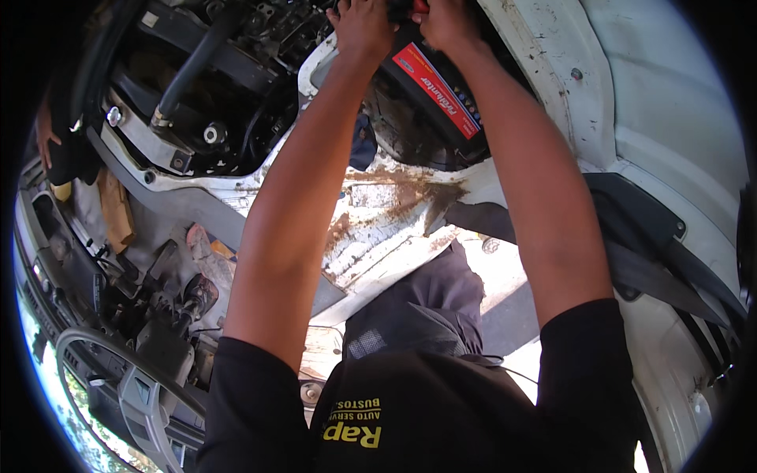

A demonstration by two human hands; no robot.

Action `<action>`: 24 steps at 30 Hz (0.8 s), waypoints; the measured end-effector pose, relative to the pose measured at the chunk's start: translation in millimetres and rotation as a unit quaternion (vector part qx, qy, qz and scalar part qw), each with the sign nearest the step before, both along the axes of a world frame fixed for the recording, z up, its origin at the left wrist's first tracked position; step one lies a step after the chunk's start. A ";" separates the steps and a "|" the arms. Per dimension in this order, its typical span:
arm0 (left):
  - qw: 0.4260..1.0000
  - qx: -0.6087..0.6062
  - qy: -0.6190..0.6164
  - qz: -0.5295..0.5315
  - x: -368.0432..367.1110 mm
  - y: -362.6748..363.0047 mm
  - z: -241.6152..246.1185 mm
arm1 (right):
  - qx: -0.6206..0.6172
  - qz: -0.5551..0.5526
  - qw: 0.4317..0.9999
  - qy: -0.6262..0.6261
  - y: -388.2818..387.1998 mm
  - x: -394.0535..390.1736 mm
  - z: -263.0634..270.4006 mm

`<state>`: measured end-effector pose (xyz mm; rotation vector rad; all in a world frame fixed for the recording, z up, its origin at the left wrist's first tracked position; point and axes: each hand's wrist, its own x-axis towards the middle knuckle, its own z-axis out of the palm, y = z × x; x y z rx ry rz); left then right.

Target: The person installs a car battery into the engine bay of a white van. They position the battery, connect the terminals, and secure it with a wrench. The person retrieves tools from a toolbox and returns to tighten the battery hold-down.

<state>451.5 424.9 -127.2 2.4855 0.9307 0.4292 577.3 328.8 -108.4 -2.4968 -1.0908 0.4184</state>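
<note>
Both of my arms reach to the top edge of the head view, over a black car battery with a red label (437,91). My left hand (365,29) lies at the battery's upper left end, by the engine parts (278,23); its fingertips are cut off or hidden, so its grip is unclear. My right hand (446,26) is curled round something red (420,6) at the far end of the battery, perhaps a handle or a terminal cover. A dark cloth (363,143) lies on the rusty white body metal left of the battery.
A black hose (192,74) crosses the engine bay on the left. A steering wheel (133,349) and pedals stand lower left, near a wooden block (116,210). Another person's hand (45,133) shows at the far left. A seat belt (662,278) hangs at right.
</note>
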 end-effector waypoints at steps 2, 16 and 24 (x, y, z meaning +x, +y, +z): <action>0.995 -0.048 -0.082 -0.011 -0.2 -2.5 21.5 | 0.019 -0.007 1.000 0.009 1.6 11.2 1.5; 0.976 -0.085 0.120 0.161 32.2 1.1 18.0 | 0.017 0.002 0.999 0.042 19.7 18.9 -8.1; 0.977 -0.116 0.096 0.151 32.0 23.2 3.5 | 0.083 -0.079 0.980 0.166 -9.9 30.1 -57.5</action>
